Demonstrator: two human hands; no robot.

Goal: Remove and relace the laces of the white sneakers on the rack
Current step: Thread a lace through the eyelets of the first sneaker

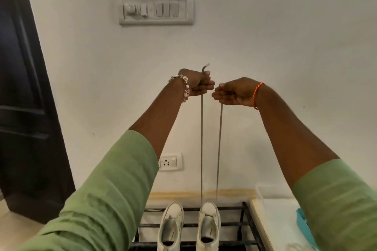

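Now we hold both lace [201, 149] ends high: left hand [201, 84] fisted on one, right hand [228, 93] pinching the other. It threads the right sneaker [208, 224] on the rack [243, 222] (bottom eyelets, seemingly). Uneven pulling could leave lopsided ends or tip the shoe.

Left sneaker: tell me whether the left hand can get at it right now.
Probably not at once. The left hand is raised high, gripping one lace end; the left sneaker sits far below on the rack. Nothing blocks the way down.
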